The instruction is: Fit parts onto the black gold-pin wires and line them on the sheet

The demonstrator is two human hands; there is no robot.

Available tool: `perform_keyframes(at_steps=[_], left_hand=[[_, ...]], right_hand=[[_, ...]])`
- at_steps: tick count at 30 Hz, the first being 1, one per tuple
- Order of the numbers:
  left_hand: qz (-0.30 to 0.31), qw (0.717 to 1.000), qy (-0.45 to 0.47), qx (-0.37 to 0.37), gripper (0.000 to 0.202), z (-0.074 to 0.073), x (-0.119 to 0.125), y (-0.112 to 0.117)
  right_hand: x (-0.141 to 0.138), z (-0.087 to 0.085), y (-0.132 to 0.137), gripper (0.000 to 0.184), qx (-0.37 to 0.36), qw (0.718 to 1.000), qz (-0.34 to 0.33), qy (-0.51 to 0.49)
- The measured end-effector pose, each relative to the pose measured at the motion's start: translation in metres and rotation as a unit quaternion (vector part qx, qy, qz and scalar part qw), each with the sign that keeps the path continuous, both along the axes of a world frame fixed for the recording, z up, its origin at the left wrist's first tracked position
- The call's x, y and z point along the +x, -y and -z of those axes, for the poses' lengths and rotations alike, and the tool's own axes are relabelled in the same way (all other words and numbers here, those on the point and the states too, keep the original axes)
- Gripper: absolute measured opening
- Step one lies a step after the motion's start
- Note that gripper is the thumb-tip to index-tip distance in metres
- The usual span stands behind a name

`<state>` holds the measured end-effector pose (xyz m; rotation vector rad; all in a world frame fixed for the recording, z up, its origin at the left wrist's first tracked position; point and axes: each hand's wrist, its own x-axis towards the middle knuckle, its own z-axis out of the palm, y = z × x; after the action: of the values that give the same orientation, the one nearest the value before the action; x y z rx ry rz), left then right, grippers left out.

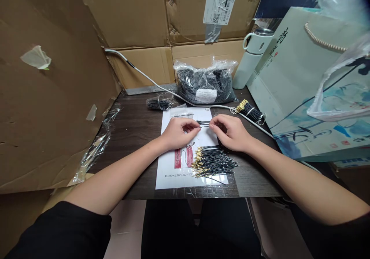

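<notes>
My left hand (181, 133) and my right hand (232, 132) face each other over a printed white sheet (164, 174), thumb and forefinger of each drawn together. Short black wires (204, 122) span the gap between the fingertips; a thin one seems pinched at both ends. How many of them are gripped, and how many just lie on the sheet behind, I cannot tell. Below my hands spreads a loose pile of black wires with gold tips (214, 162), partly covering the sheet's red picture (179, 158). Beyond my left hand is a small clear plastic piece (179, 111) with dark wires by it.
At the back stand a clear bag of black wires (206, 85) and a pale bottle (251, 60). Tied wire bundles lie at left (159, 104) and right (251, 111). A white cable (156, 82) crosses the table. Cardboard walls (58, 97) and a paper bag (291, 78) flank it.
</notes>
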<state>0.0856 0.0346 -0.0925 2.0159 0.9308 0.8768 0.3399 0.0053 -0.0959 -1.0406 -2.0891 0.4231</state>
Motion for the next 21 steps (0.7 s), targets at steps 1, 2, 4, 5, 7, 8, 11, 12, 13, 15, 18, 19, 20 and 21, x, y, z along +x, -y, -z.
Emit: perform_keyframes(at_steps=[1, 2, 4, 5, 7, 8, 11, 12, 13, 15, 18, 19, 20, 21], left_hand=[[0.002, 1.0, -0.01, 0.014, 0.016, -0.002, -0.002, -0.001], [0.007, 0.999, -0.025, 0.034, 0.014, -0.005, -0.004, -0.002], [0.036, 0.993, -0.07, 0.083, 0.01, -0.011, -0.011, -0.007], [0.059, 0.989, -0.087, 0.104, 0.01, -0.015, -0.016, -0.009], [0.103, 0.979, -0.118, 0.131, 0.008, -0.022, -0.025, -0.016], [0.117, 0.974, -0.142, 0.134, 0.007, -0.025, -0.029, -0.019], [0.132, 0.963, -0.197, 0.13, 0.007, -0.031, -0.038, -0.026], [0.134, 0.96, -0.211, 0.127, 0.007, -0.033, -0.04, -0.027], [0.137, 0.957, -0.223, 0.124, 0.007, -0.034, -0.042, -0.027], [0.141, 0.952, -0.246, 0.118, 0.006, -0.036, -0.043, -0.027], [0.141, 0.945, -0.276, 0.108, 0.005, -0.039, -0.044, -0.026], [0.138, 0.943, -0.283, 0.106, 0.005, -0.04, -0.044, -0.026], [0.135, 0.942, -0.288, 0.103, 0.006, -0.042, -0.044, -0.026], [0.132, 0.942, -0.292, 0.1, 0.007, -0.044, -0.045, -0.026]], right_hand=[[0.0, 0.0, 0.0, 0.014, 0.003, 1.0, 0.0, 0.001], [0.0, 0.001, 0.0, 0.015, 0.004, 1.0, -0.001, 0.002], [0.001, 0.001, -0.001, 0.018, 0.005, 1.0, -0.003, 0.004], [0.001, 0.001, -0.001, 0.018, 0.004, 1.0, -0.005, 0.006], [0.001, 0.001, -0.001, 0.019, 0.002, 1.0, -0.011, 0.011], [0.001, 0.001, -0.001, 0.019, -0.001, 1.0, -0.013, 0.016], [0.001, 0.001, 0.0, 0.02, -0.012, 0.999, -0.018, 0.026], [0.001, 0.001, -0.001, 0.02, -0.016, 0.999, -0.019, 0.028], [0.002, 0.002, -0.001, 0.02, -0.018, 0.999, -0.02, 0.028], [0.002, 0.002, -0.001, 0.021, -0.021, 0.999, -0.022, 0.029], [0.001, 0.003, -0.001, 0.022, -0.026, 0.999, -0.024, 0.031], [0.001, 0.003, -0.001, 0.021, -0.028, 0.999, -0.025, 0.032], [0.001, 0.003, -0.001, 0.021, -0.03, 0.999, -0.026, 0.033], [0.001, 0.003, -0.001, 0.021, -0.032, 0.999, -0.026, 0.034]])
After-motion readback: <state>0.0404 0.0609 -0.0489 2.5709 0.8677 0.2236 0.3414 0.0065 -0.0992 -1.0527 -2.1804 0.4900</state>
